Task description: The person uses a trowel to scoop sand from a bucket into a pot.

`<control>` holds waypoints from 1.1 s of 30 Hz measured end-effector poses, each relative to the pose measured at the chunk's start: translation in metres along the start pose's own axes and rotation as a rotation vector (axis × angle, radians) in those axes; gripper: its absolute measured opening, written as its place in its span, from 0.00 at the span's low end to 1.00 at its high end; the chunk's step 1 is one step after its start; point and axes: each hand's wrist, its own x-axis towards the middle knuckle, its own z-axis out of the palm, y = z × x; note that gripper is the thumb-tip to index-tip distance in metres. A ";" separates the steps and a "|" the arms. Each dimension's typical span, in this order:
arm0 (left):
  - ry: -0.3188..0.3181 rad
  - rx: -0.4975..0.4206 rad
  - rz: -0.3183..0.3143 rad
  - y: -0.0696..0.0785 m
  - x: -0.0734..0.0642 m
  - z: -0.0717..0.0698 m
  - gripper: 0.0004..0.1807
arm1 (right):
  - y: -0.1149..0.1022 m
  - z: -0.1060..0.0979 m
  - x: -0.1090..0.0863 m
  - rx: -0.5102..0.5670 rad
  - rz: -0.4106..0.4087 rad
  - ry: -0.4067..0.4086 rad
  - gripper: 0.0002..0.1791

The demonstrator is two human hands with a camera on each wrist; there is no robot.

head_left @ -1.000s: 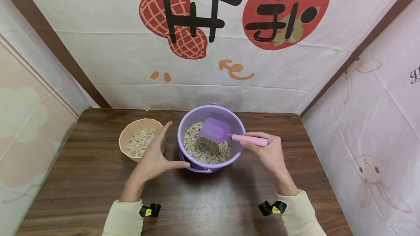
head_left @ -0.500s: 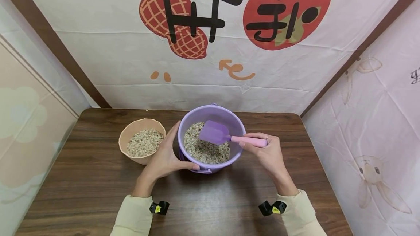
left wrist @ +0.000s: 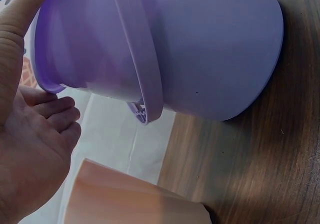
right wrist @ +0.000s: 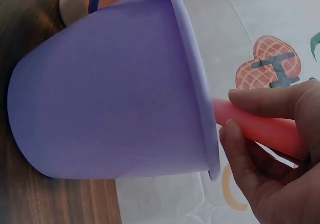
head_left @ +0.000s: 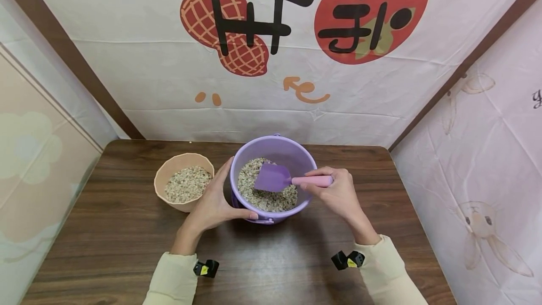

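Note:
In the head view, a purple bucket (head_left: pixel 306 154) holds small pale and dark grains (head_left: pixel 250 178). My right hand (head_left: pixel 334 189) grips the pink handle (head_left: pixel 313 181) of a small shovel whose purple blade (head_left: pixel 272 177) lies over the grains inside the bucket. Thumb and fingertips pinch that handle just outside the rim in the right wrist view. My left hand (head_left: pixel 215 204) holds the bucket's left side by the rim, thumb at the near edge and fingers toward the back. From the left wrist, the bucket handle (left wrist: pixel 142 53) hangs down along the bucket wall.
A peach bowl (head_left: pixel 163 180) with similar grains stands left of the bucket, close to my left hand. The wooden table (head_left: pixel 106 229) meets a printed cloth backdrop (head_left: pixel 169 121) at its far edge, with side panels left and right.
My left hand has moved right, from the gap beside the bowl onto the bucket's rim. My right hand has shifted the shovel slightly left, and its blade sits lower in the bucket.

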 end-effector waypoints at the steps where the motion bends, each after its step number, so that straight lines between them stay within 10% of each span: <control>1: 0.000 0.000 -0.001 0.000 0.000 0.000 0.81 | -0.002 0.001 0.001 -0.015 -0.006 -0.007 0.12; 20: 0.000 0.011 -0.006 0.000 0.000 0.000 0.81 | -0.013 0.016 0.018 -0.102 -0.078 -0.121 0.10; 33: -0.002 0.015 -0.006 -0.001 0.000 0.000 0.81 | -0.001 0.011 0.020 -0.354 -0.283 -0.052 0.12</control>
